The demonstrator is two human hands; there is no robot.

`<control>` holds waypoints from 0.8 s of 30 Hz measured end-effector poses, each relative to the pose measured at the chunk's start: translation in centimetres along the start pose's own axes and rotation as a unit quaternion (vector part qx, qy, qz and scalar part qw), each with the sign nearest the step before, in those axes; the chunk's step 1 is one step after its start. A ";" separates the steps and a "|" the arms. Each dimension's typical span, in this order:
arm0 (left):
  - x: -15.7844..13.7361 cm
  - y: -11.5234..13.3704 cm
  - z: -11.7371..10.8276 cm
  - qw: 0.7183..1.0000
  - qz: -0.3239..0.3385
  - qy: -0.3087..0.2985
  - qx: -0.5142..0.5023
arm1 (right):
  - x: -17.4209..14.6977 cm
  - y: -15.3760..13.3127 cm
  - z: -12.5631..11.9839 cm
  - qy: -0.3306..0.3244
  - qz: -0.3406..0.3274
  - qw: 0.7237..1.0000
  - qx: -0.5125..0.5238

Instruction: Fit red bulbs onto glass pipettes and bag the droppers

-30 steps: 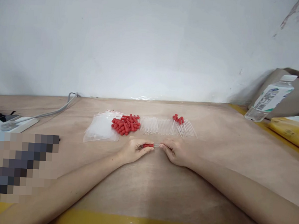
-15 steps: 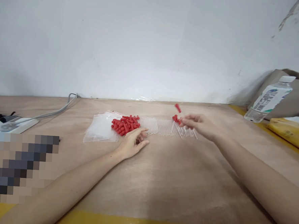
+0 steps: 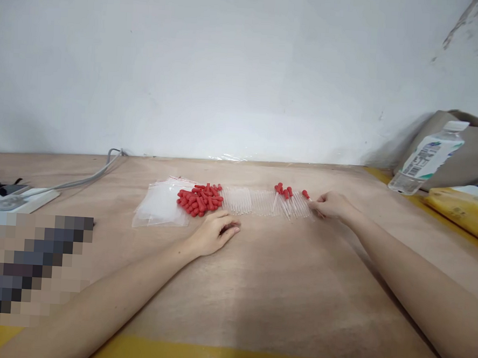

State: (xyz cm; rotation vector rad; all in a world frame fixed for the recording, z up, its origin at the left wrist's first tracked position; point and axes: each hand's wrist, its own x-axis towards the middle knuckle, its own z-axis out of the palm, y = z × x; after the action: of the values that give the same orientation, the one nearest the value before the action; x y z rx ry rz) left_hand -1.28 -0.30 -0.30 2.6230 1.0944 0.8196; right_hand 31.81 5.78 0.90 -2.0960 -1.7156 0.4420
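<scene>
Right hand (image 3: 329,205) pinches a slim, clear, red-bulbed tube (image 3: 305,194), ten o'clock; left hand (image 3: 212,234) half-curled, empty, piled red rubbery bulbs (image 3: 200,200) at eleven!

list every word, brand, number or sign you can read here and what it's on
No text is readable.
Bottle label: dark printed blocks, too small and blurred to read.
Yellow packet: any print is too blurred to make out.
Plastic bags: no readable lettering.
Red rubber bulbs and clear tubes: no lettering visible.
</scene>
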 end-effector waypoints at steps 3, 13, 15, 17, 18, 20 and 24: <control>0.0 -0.1 0.1 1.000 0.004 0.000 0.000 | -0.1 -0.3 0.0 -0.049 0.019 0.998 -0.017; 0.0 -0.2 0.1 1.000 0.010 -0.001 0.010 | 0.0 -0.6 0.3 0.005 -0.013 0.999 -0.047; 0.0 -0.2 0.1 1.000 0.011 0.000 0.009 | -0.2 -0.9 0.4 0.015 -0.033 0.997 -0.060; 0.0 -0.2 0.2 1.000 0.012 0.001 0.008 | -0.7 -1.3 0.5 0.004 -0.044 0.997 -0.065; 0.0 -0.2 0.2 1.000 0.011 0.000 0.007 | -1.0 -1.6 0.4 0.001 -0.045 0.997 -0.065; 0.0 -0.2 0.2 1.000 0.008 0.000 0.007 | -1.5 -2.1 0.3 0.006 -0.042 0.997 -0.067; 0.0 -0.1 0.2 1.000 0.006 -0.002 0.011 | -1.9 -2.6 0.1 -0.011 -0.039 0.997 -0.072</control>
State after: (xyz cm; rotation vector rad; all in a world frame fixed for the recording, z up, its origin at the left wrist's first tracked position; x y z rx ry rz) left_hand -1.29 -0.21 -0.49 2.6501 1.0928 0.8103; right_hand 29.16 4.38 2.03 -2.1188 -1.8855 0.3281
